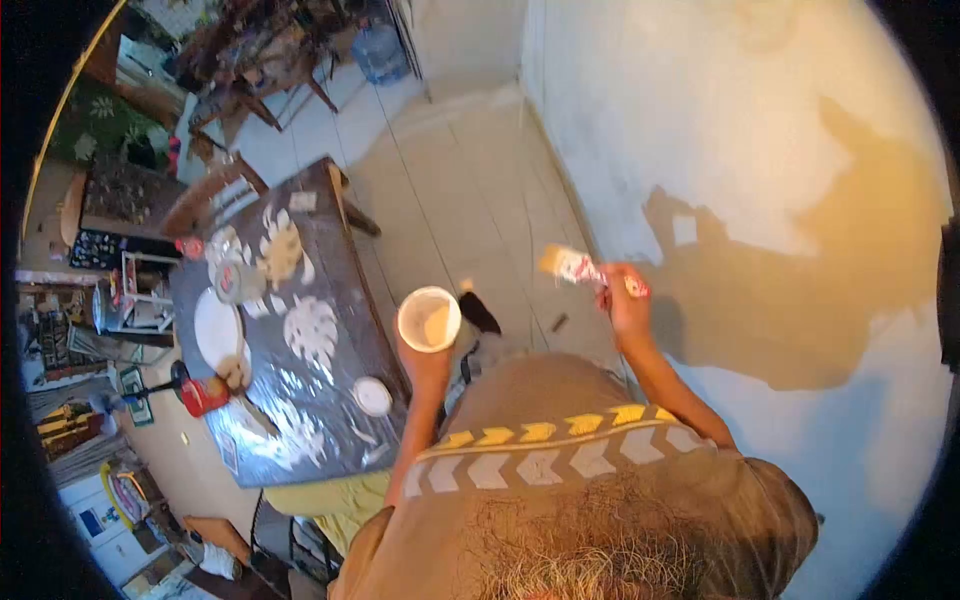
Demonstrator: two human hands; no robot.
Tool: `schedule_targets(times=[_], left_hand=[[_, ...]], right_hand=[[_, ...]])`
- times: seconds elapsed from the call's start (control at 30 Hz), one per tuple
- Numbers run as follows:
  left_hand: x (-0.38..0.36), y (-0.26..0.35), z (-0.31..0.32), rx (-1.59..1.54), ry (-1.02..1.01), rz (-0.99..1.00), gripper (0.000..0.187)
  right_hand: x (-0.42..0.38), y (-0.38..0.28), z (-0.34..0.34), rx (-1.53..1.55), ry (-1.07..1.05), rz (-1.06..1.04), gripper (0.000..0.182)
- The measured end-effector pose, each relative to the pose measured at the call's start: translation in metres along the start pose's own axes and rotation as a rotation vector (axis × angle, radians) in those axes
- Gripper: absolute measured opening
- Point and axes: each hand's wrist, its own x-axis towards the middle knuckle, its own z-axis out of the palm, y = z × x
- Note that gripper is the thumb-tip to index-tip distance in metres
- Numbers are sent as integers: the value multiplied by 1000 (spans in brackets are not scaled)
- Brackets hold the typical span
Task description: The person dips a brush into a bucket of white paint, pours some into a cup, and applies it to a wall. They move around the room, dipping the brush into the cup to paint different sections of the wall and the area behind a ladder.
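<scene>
My left hand (428,368) is wrapped round a white tub (404,326) with pale paint (437,326) inside, its open top facing up. My right hand (627,300) is closed on the handle of a paintbrush (574,266). White paint coats the brush's ferrule area, and its tan bristles point left, away from the wall. The brush is apart from both the tub and the white wall (640,110). My shadow (770,300) falls across that wall on the right.
To my left stands a table under dark plastic (355,290), holding white leaf-shaped cutouts (312,332), a round lid (372,396), a white disc (218,328) and a red object (205,396). A dark shoe (480,312) shows on the tiled floor (450,180). A water jug (378,54) stands farther off.
</scene>
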Motion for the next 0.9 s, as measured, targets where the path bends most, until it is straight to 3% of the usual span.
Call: schedule_targets(times=[0.1, 0.27, 0.47, 0.57, 0.63, 0.9], left_hand=[[58, 9, 6, -69, -50, -19, 67], [150, 33, 15, 86, -136, 58, 70], [230, 35, 47, -13, -253, 133, 70], [263, 68, 73, -111, -280, 126, 68], [283, 70, 87, 14, -303, 193, 69], [346, 97, 157, -80, -195, 175, 62]], right_hand=[[34, -19, 40, 37, 9, 8, 21], [94, -60, 97, -106, -38, -220, 15], [146, -83, 138, 132, 70, -237, 17], [178, -95, 147, 227, 54, -221, 17], [199, -109, 149, 258, 32, -194, 15], [306, -156, 138, 367, 27, -215, 18]])
